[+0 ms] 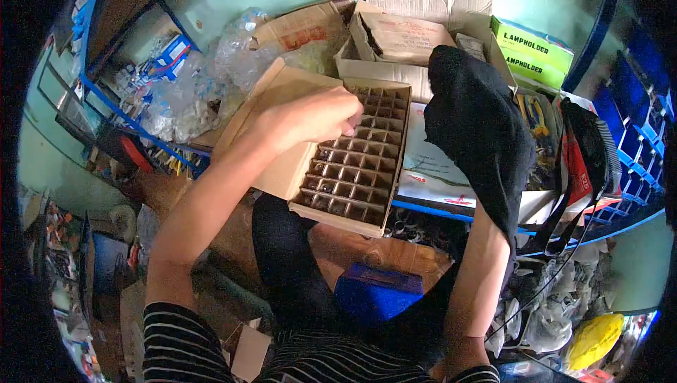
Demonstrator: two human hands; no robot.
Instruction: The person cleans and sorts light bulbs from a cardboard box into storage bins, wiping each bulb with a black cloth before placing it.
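Observation:
An open cardboard box [395, 164] with a grid of small dividers lies tilted at the middle, its lid folded out to the left. Some cells near the front left hold small dark items. My left hand [321, 115] reaches over the box from the left, fingers curled down at the upper cells; what its fingertips hold, if anything, is hidden. Black cloth [479, 115] hangs over my right forearm and covers my right hand, so its fingers do not show. It is raised to the right of the box, above a white package [437, 164].
Behind stand an open carton [388, 69] and green lampholder boxes [532, 52]. Clear plastic bags [233, 66] lie at the back left. A red and black strap [575, 171] hangs at the right. Below are a blue box [377, 291] and a yellow bag [594, 341].

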